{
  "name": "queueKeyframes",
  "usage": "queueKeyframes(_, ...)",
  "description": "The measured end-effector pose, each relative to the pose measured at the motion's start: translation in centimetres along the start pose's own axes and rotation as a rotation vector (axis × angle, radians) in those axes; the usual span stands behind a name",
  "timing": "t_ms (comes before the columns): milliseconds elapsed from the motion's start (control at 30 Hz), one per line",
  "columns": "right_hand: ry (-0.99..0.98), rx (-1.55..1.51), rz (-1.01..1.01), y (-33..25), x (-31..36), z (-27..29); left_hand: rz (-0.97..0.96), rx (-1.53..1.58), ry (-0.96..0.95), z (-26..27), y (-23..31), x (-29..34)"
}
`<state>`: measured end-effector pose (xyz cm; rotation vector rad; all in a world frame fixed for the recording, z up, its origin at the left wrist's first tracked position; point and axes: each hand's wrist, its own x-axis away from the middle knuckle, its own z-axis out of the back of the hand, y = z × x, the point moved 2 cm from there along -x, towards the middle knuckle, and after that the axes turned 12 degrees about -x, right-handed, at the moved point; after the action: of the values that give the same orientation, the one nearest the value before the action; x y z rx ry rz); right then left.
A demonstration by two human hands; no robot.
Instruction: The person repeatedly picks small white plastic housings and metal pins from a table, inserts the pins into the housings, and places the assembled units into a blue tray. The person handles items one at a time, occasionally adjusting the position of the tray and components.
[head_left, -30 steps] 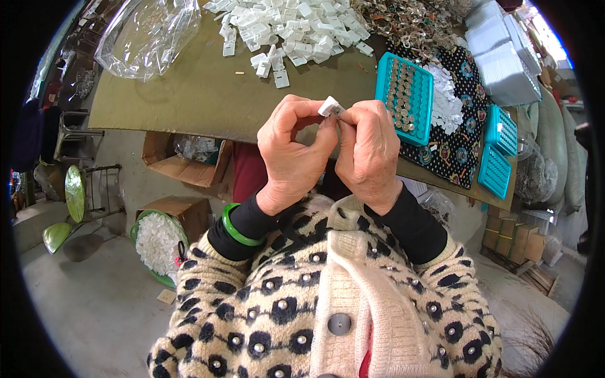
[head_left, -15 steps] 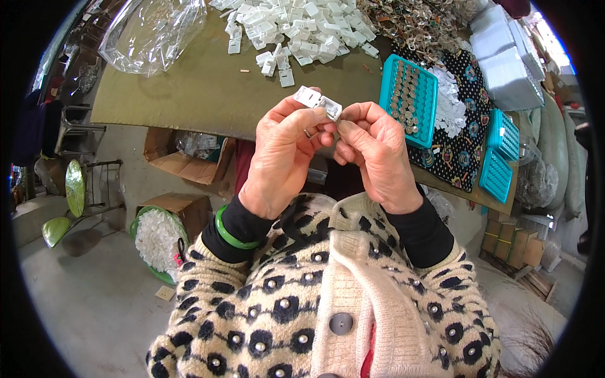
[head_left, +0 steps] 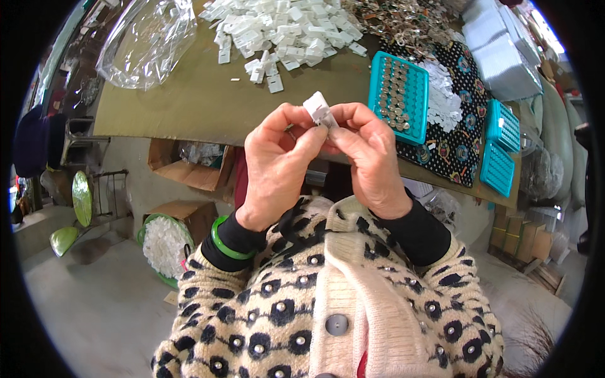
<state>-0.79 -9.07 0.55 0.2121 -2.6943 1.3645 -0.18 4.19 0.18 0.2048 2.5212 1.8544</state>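
A small white hinged plastic case (head_left: pixel 317 107) is held up over the table's near edge, its lid tilted upward. My left hand (head_left: pixel 280 151) pinches it from the left with thumb and fingers. From the right, my right hand (head_left: pixel 368 148) grips its lower end, the thumb pressed close to the left thumb. What lies inside the case is hidden by the fingers. To the right of my right hand is a teal tray (head_left: pixel 416 129) with rows of small round metal pieces (head_left: pixel 394 94). Beyond my hands spreads a heap of similar white cases (head_left: pixel 290 31).
A clear plastic bag (head_left: pixel 145 47) lies at the far left of the table (head_left: pixel 170 101). White slips (head_left: pixel 444 94) rest on a patterned dark cloth (head_left: pixel 463 157). Smaller teal trays (head_left: pixel 498 169) sit at the right edge, near stacked white boxes (head_left: pixel 501 57). A green basket (head_left: pixel 167 246) of white pieces stands on the floor.
The case has turned more upright, its lid now tilted up between both hands. My right hand has moved left and closer to my left hand. The whole view has shifted slightly.
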Motion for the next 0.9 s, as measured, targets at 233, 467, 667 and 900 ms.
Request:
queueKeyframes(233, 0.066, 0.150, 0.003, -0.2, 0.2, 1.0, -0.244, -0.291, -0.001, -1.2, -0.5, 0.9)
queueKeyframes(467, 0.100, 1.063, 0.804, -4.5, 1.3, 4.7, 0.243, 0.036, -0.082, -0.4, -0.3, 0.8)
queueKeyframes(667, 0.116, 1.498, 0.851, -5.0, 0.4, 8.6, 0.338, 0.092, -0.109, -0.8, -1.4, 0.1)
queueKeyframes(900, -0.003, 1.472, 0.595, -6.1, -0.3, 9.2, 0.270, 0.126, -0.115, -2.2, -1.9, -1.1)
